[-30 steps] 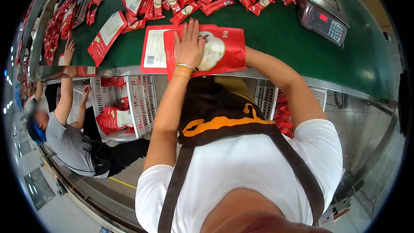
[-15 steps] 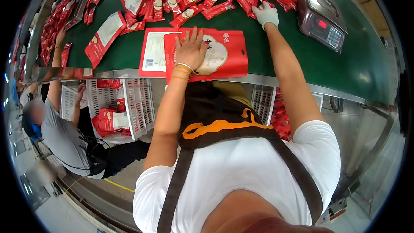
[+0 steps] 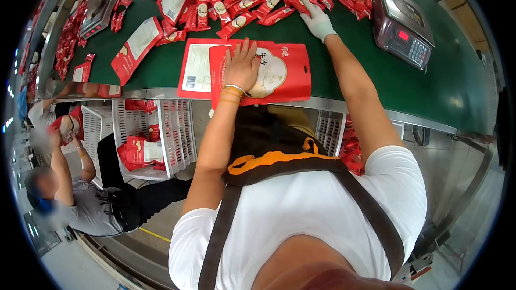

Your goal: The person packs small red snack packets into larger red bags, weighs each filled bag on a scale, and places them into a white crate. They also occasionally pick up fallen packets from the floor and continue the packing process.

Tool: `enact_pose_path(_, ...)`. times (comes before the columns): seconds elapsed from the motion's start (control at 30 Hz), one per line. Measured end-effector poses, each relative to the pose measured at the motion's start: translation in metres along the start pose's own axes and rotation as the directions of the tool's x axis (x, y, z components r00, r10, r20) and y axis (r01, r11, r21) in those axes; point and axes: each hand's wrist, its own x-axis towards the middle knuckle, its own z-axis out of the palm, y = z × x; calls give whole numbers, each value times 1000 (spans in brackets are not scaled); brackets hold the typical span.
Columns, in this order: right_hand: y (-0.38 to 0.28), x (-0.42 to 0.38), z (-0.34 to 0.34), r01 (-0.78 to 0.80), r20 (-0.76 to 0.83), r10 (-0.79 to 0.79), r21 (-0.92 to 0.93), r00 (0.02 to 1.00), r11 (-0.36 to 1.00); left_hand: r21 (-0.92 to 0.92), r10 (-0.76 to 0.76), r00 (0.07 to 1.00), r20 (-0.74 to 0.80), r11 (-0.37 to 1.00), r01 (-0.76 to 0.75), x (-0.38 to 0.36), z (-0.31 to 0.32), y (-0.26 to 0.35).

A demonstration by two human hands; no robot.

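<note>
My left hand (image 3: 241, 67), bare with bracelets at the wrist, lies flat with fingers spread on a large red pouch (image 3: 293, 78). The pouch has a cream oval label and overlaps another pouch (image 3: 200, 70) lying with its pale printed side up. In a white glove, my right hand (image 3: 318, 23) reaches to the near edge of a heap of small red packets (image 3: 242, 2). Its fingers are stretched out and apart, the tips touching or just over the packets, and nothing shows in its grip.
A digital scale (image 3: 406, 27) stands on the green table (image 3: 355, 67) at right. Another pouch (image 3: 137, 45) lies at left, near a second scale (image 3: 102, 19). White baskets (image 3: 177, 134) with red pouches stand below the edge. A co-worker (image 3: 91, 204) at left holds a red pouch.
My right hand has moved left along the heap and its fingers have straightened. My left hand stays on the pouch. The co-worker has raised a red pouch from the table side.
</note>
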Motion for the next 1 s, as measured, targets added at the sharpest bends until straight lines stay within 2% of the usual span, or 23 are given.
enact_pose_path(0.03, -1, 5, -2, 11, -3, -11, 3, 1000, 1000, 10, 2, 1000, 9, 1000, -2, 1, 0, 0)
enact_pose_path(0.1, 3, 1, -9, -15, 97, 27, -121, 995, 992, 13, 1, 1000, 12, 1000, -1, -1, 5, -1)
enact_pose_path(0.17, -11, -20, -29, -85, 101, 94, -90, 990, 992, 19, 0, 1000, 9, 1000, 0, 0, 7, -2)
enact_pose_path(0.23, -25, -60, -53, -179, 75, 181, -38, 981, 983, 22, -1, 1000, -1, 1000, 1, -1, 5, -2)
enact_pose_path(0.3, -27, -121, -80, -174, 0, 174, -12, 985, 985, 18, -3, 1000, 2, 1000, 3, -1, 4, 0)
enact_pose_path(0.37, -31, -181, -99, -195, 21, 195, -19, 981, 981, 7, 2, 1000, -5, 1000, -2, 0, 7, -2)
enact_pose_path(0.4, -35, -204, -105, -99, 37, 99, 1, 994, 995, 8, 6, 1000, 0, 1000, -6, 0, 8, -3)
enact_pose_path(0.47, -43, -222, -108, -3, 209, 28, -120, 977, 993, 54, 13, 1000, 3, 998, -13, 0, 8, -3)
enact_pose_path(0.5, -47, -220, -104, -9, 207, 33, -116, 978, 993, 59, 17, 1000, 8, 998, -17, -1, 7, -2)
enact_pose_path(0.57, -57, -202, -91, 162, 200, -141, -98, 970, 982, 56, 15, 1000, 5, 998, -15, -2, 4, 1)
enact_pose_path(0.6, -56, -188, -81, 168, 196, -147, -95, 970, 981, 62, 12, 1000, -1, 998, -12, -2, 2, 2)
enact_pose_path(0.67, -50, -156, -51, 450, 154, -437, -67, 886, 890, 122, 29, 1000, 4, 992, -29, -4, 0, 4)
enact_pose_path(0.7, -51, -141, -31, 462, 149, -449, -63, 881, 885, 129, 22, 1000, -7, 991, -21, -5, -1, 4)
enact_pose_path(0.73, -52, -127, -15, 489, 238, -490, 69, 839, 870, 124, 38, 999, 3, 992, -38, -5, 0, 4)
enact_pose_path(0.8, -59, -106, 11, 442, 373, -528, 295, 763, 847, 124, 54, 999, -4, 991, -53, -3, 2, 2)
enact_pose_path(0.93, -83, -102, 36, 196, 413, -418, 481, 809, 855, 64, 66, 991, -113, 996, -59, -2, 4, 3)
enact_pose_path(1.0, -85, -108, 32, 80, 410, -349, 545, 843, 835, 252, 136, 976, -169, 964, -90, -4, 0, 9)
